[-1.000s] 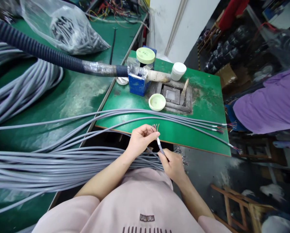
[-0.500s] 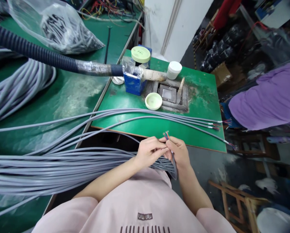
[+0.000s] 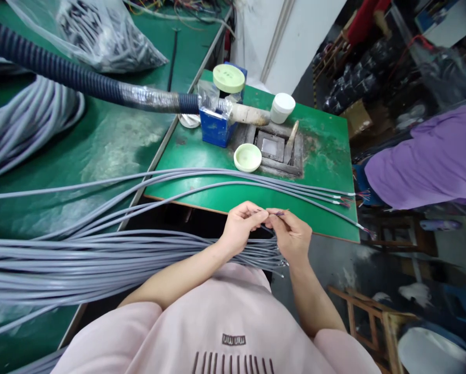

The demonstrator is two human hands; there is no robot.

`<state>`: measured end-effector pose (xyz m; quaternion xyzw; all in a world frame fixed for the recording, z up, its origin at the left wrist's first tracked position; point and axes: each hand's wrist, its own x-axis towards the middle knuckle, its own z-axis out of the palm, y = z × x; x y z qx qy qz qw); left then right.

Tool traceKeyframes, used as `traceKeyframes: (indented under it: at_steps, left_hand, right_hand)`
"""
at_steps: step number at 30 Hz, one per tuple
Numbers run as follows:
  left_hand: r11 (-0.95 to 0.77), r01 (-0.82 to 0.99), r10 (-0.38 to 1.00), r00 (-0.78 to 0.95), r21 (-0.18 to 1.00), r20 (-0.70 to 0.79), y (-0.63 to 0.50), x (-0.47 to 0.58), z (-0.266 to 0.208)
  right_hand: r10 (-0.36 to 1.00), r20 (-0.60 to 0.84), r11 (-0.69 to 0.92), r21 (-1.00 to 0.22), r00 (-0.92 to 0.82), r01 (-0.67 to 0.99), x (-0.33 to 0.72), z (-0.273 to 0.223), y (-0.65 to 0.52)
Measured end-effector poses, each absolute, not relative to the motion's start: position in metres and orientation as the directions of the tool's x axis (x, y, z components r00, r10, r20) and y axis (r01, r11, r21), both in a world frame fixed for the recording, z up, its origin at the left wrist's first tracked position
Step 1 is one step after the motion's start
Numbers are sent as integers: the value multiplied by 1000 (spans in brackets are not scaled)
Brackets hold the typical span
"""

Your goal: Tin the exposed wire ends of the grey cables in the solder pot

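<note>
My left hand [image 3: 243,224] and my right hand [image 3: 293,235] meet in front of my chest, fingertips nearly touching. Both are closed in a pinch on the end of one grey cable, where thin coloured wires [image 3: 278,213] poke out between the fingers. The fingers hide most of that cable end. Under my hands lies a thick bundle of grey cables [image 3: 139,265], its ends below my right hand. Several more grey cables [image 3: 225,174] run across the green table, with stripped, coloured wire ends [image 3: 363,195] past its right edge.
On the green table [image 3: 326,140] stand a small open dish [image 3: 248,158], a white lidded jar [image 3: 282,108] and a square metal pot [image 3: 270,147] with a stick. A black corrugated hose [image 3: 100,85] ends at a blue holder [image 3: 216,128]. A person in purple [image 3: 431,156] is at right.
The coloured wires, upright between my fingers before, now point sideways to the right. My hands have moved up slightly, and the cable below my right hand no longer shows there.
</note>
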<state>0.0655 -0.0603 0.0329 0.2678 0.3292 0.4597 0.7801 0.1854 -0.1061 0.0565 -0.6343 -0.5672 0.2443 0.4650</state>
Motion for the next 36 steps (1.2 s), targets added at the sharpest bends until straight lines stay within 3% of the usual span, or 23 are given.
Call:
traceKeyframes:
  at_steps: [9, 16, 21, 29, 33, 36]
  left_hand:
    - [460, -548, 886, 330, 698, -325, -55, 61, 34]
    - [370, -657, 926, 206, 657, -316, -38, 43, 31]
    - [402, -526, 895, 398, 750, -201, -48, 47, 29]
    - [276, -523, 955, 242, 807, -170, -53, 52, 24]
    - [236, -523, 968, 202, 819, -150, -44, 45, 24]
    - [68, -393, 995, 91, 917, -35, -36, 37, 21]
  right_hand:
    - [958, 229, 85, -800, 171, 594, 179, 53, -101]
    - [939, 217, 51, -854, 265, 518, 190, 58, -102]
    - [948, 212, 45, -826, 237, 562, 185, 58, -100]
    - [978, 193, 115, -807, 75, 580, 178, 63, -93]
    - [966, 259, 190, -715, 2, 673, 187, 85, -72]
    - [961, 276, 204, -630, -30, 749, 198, 109, -42]
